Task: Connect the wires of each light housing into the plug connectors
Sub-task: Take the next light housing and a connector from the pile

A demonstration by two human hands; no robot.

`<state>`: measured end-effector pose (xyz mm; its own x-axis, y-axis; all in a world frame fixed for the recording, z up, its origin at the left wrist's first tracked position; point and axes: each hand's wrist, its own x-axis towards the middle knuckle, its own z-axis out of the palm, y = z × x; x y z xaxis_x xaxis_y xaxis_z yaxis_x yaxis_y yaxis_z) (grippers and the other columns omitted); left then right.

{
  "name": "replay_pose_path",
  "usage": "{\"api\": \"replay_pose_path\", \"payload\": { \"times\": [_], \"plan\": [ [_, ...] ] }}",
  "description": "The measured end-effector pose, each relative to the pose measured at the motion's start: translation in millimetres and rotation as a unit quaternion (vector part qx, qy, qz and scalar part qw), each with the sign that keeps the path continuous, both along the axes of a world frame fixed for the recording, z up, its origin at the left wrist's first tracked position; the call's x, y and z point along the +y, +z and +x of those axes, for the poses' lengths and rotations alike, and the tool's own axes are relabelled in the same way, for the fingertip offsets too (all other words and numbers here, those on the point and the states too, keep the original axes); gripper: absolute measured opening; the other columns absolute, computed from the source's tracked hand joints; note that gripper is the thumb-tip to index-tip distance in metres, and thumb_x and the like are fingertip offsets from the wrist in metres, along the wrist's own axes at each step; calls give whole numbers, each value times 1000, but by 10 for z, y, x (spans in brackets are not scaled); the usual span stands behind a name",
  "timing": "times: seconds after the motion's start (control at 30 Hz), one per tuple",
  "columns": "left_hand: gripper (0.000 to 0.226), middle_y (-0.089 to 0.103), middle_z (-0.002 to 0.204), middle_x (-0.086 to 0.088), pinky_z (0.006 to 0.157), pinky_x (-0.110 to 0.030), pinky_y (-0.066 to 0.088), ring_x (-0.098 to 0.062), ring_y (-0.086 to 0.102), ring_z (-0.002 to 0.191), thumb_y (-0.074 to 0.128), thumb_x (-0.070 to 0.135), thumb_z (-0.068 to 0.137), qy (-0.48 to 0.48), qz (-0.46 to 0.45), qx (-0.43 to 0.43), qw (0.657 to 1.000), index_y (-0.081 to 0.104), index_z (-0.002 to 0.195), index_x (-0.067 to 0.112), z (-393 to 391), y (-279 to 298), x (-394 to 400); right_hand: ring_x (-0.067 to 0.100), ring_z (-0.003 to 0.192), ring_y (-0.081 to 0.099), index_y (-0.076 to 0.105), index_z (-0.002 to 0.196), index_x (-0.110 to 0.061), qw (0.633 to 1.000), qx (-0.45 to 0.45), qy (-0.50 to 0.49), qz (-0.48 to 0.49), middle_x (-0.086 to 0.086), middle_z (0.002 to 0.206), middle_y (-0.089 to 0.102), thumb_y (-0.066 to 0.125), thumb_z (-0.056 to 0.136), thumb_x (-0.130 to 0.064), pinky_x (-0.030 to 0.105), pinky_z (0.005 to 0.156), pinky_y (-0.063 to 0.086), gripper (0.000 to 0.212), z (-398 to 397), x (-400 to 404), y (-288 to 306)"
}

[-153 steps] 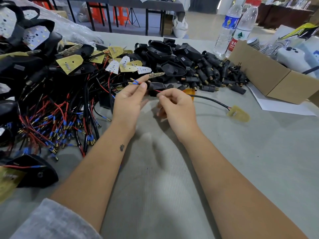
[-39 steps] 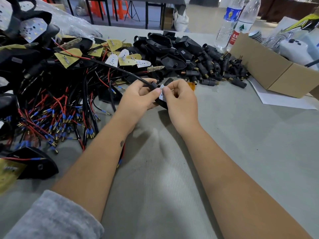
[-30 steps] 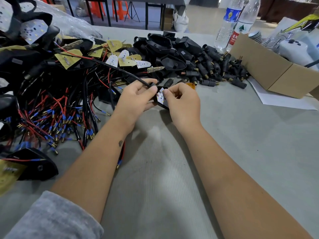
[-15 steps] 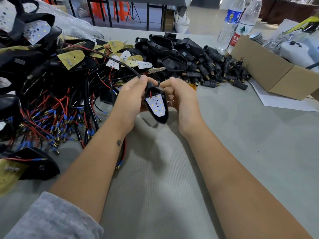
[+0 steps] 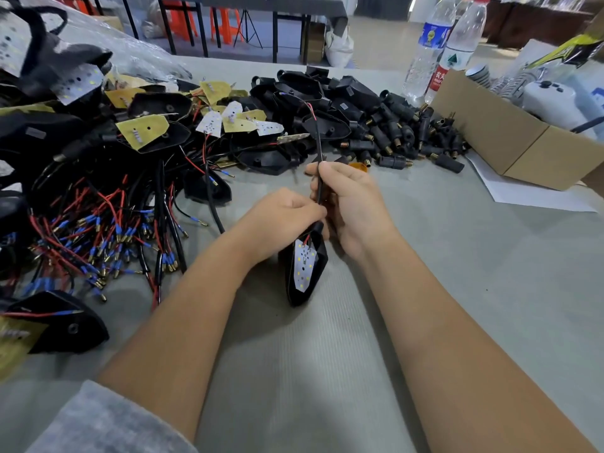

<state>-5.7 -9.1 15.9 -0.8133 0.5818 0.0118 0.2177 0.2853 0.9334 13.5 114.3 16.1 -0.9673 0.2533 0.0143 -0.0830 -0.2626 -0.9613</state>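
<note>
A black light housing (image 5: 304,266) with a white LED board inside hangs tip-down just above the grey table (image 5: 474,289). My left hand (image 5: 281,220) grips its upper end, where the cable enters. My right hand (image 5: 349,201) pinches the black sheathed cable (image 5: 318,142), which rises from the housing and curves up and back over the pile; a red wire shows at its far end. A heap of black plug connectors (image 5: 402,142) with brass tips lies beyond my right hand.
A big tangle of housings, boards and red and blue tipped wires (image 5: 108,237) fills the left. One black housing (image 5: 62,322) sits at the near left. A cardboard box (image 5: 510,138) and two water bottles (image 5: 441,44) stand at the far right, over a white paper sheet (image 5: 529,194).
The housing has swung down to hang tip-down lower on the table. Its cable, which ran off left into the pile, now stands upright, pulled through my right hand.
</note>
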Motion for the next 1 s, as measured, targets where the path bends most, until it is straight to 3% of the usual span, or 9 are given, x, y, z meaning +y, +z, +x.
{"api": "replay_pose_path", "payload": {
  "times": [0.1,0.2,0.27,0.37,0.47,0.6,0.67,0.83,1.0],
  "plan": [
    [41,70,64,2,62,-17,47,-6,62,60,52,17,92,-13,-12,-2,1000,73,57,19,-10,-3,-17,9,61,49,69,84,-12,1000,1,-23,19,-1,69,56,51,100,-13,23,56,41,24,-6,-24,-17],
    [36,74,76,-3,72,-30,50,-20,66,73,47,30,82,-6,-12,-2,1000,74,65,13,-43,-8,-14,10,52,46,69,84,-12,999,6,-25,40,-3,65,56,54,99,-13,22,44,39,21,9,-31,-15],
    [48,70,79,-12,55,-30,43,-25,57,64,42,42,90,48,35,-42,997,68,74,4,-70,-56,17,13,48,47,69,84,-13,999,4,-11,41,-2,64,56,56,98,-14,21,42,39,19,13,-20,-14],
    [66,68,74,-9,47,-25,37,-10,50,52,26,52,101,172,40,-14,984,69,79,7,-129,-100,18,18,60,48,69,79,-14,997,15,6,75,1,63,56,60,95,-12,30,58,40,19,2,-19,-21],
    [59,68,76,-1,46,-22,46,-9,59,63,21,43,106,230,138,-70,961,68,85,13,-223,-46,-59,10,54,46,64,69,-12,992,25,40,113,-3,56,52,63,91,-9,21,52,37,22,8,-26,-32],
    [47,74,89,-4,70,-28,59,-15,70,85,26,36,107,229,245,-168,927,65,108,9,-274,34,-176,7,48,45,59,65,-10,966,9,100,236,-7,49,50,68,87,-9,19,50,38,24,14,-67,-50],
    [46,75,81,-2,77,-32,58,-15,71,81,27,36,107,222,260,-172,924,66,101,12,-272,31,-208,9,51,44,56,59,-16,955,1,107,278,-7,51,48,70,85,-9,24,55,37,31,5,-93,-56],
    [34,67,63,6,68,-27,53,-9,63,62,40,27,105,227,267,-125,928,68,91,16,-262,-2,-209,5,49,41,59,61,-16,943,-7,135,303,-10,50,47,72,83,-9,21,52,34,27,26,-109,-40],
    [29,64,67,2,64,-24,56,-9,64,62,40,13,104,239,343,-120,900,63,87,9,-268,-18,-193,1,44,36,58,64,-13,935,-5,160,317,-13,46,44,72,85,-9,14,46,30,25,57,-99,-19]
  ]
}}
